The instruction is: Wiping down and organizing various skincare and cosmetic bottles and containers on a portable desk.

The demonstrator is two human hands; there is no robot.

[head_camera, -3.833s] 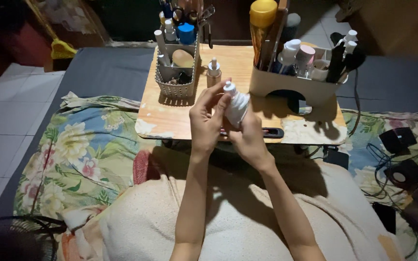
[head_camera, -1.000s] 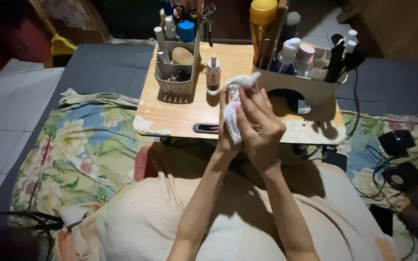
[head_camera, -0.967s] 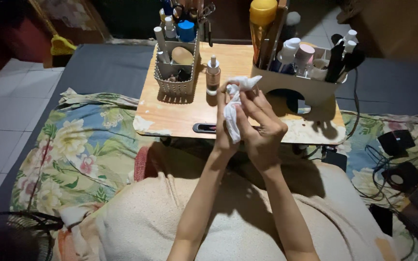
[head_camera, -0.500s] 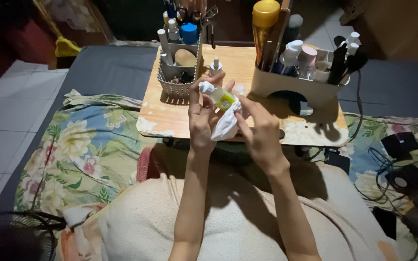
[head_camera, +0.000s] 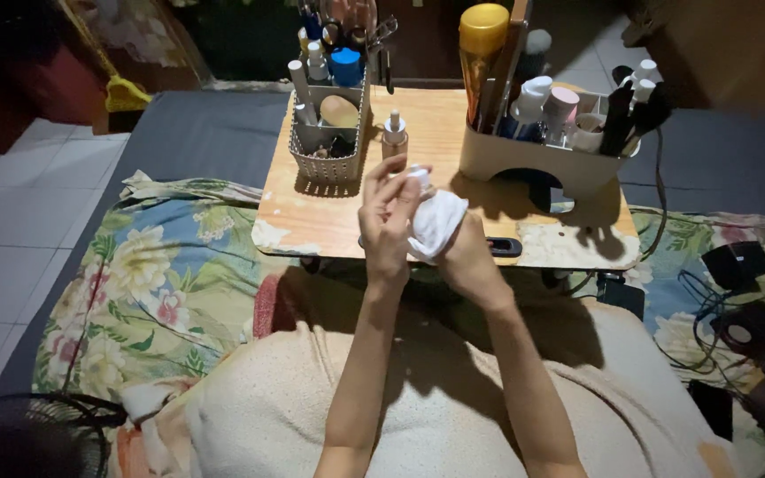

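My left hand (head_camera: 389,221) and my right hand (head_camera: 462,257) meet over the near edge of a small wooden table (head_camera: 312,212). Between them is a small bottle wrapped in a white cloth (head_camera: 436,221); only the bottle's white cap (head_camera: 417,174) shows at the top. My right hand cups the cloth-wrapped body from below. The fingertips of my left hand rest on the cap end.
A white mesh basket (head_camera: 325,146) of cosmetics, a dropper bottle (head_camera: 393,134) and a beige organizer (head_camera: 537,155) with bottles and brushes stand on the table. A dark flat object (head_camera: 502,246) lies at its front edge. A floral blanket (head_camera: 148,274), cables and a fan (head_camera: 28,438) surround me.
Half a second ago the small yellow-green bottle lay bare in my left hand with the cloth below it. Now the cloth covers its body and both hands have shifted slightly right.
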